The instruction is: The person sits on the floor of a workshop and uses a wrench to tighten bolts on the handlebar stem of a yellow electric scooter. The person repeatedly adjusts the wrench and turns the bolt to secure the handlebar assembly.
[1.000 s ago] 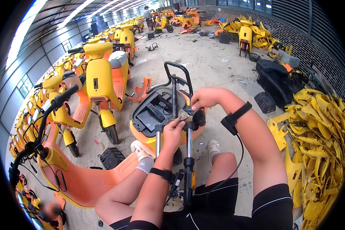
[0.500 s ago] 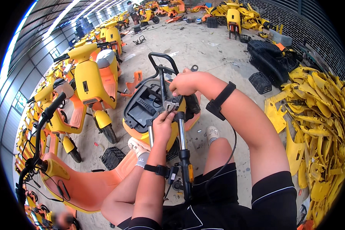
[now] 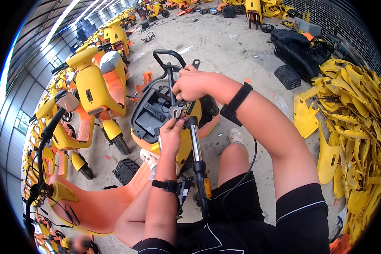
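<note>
My right hand is closed around the handle of an adjustable wrench; the handle's holed end shows past my knuckles. Just below the wrench jaws, my left hand has its thumb and fingers pinched together, and what they hold is hidden. Under both hands is a front fork with a chrome tube, a black lower leg and an orange reflector. A black stem rises beside my right hand. Behind it is a yellow scooter body with a black storage tray and a black looped rail.
An orange scooter floorboard with handlebars lies at the left. Rows of yellow scooters stand beyond it. Yellow panels are heaped at the right, near black baskets. Another black basket lies by my left foot.
The view has shifted slightly. Both hands and the wrench sit a little further left and higher in the picture, and the wrench jaws appear turned somewhat. Both hands keep their closed grips.
</note>
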Available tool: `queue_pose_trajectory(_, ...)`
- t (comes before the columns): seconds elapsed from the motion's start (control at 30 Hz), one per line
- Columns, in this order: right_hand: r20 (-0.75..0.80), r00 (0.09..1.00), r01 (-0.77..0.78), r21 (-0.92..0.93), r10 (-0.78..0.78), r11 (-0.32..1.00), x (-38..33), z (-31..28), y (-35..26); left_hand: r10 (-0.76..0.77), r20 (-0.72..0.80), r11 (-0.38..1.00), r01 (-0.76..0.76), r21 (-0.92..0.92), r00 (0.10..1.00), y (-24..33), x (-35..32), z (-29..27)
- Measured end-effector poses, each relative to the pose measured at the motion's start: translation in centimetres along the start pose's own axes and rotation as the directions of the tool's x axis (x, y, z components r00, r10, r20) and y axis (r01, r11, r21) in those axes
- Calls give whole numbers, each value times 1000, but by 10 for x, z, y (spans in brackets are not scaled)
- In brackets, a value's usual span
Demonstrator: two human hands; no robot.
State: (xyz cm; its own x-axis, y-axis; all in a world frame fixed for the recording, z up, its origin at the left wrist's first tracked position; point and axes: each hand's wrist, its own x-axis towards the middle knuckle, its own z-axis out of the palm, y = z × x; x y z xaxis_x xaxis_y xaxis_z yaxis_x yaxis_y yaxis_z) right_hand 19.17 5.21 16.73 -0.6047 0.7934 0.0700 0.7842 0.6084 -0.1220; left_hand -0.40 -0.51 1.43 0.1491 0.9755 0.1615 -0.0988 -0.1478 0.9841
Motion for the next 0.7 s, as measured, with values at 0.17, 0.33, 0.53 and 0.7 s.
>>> queue_pose_trajectory(0.17, -5, 987, 162, -108, -164, 981, 28, 7, -2, 17, 18, 998, -16, -61, 1000, -4, -4, -5)
queue_pose_trajectory(0.33, 72, 983, 181, -168, -171, 969, 42, -4, 1, 50, 43, 999, -50, -22, 998, 0, 7, -5)
queue_pose_trajectory(0.53, 127, 991, 60, -167, -39, 984, 27, -4, -11, 36, 43, 999, -36, -6, 998, -4, 5, -12)
queue_pose_trajectory(0.7, 50, 997, -46, -188, 56, 981, -3, -4, -20, 47, 52, 999, -46, -19, 998, -2, 8, -10)
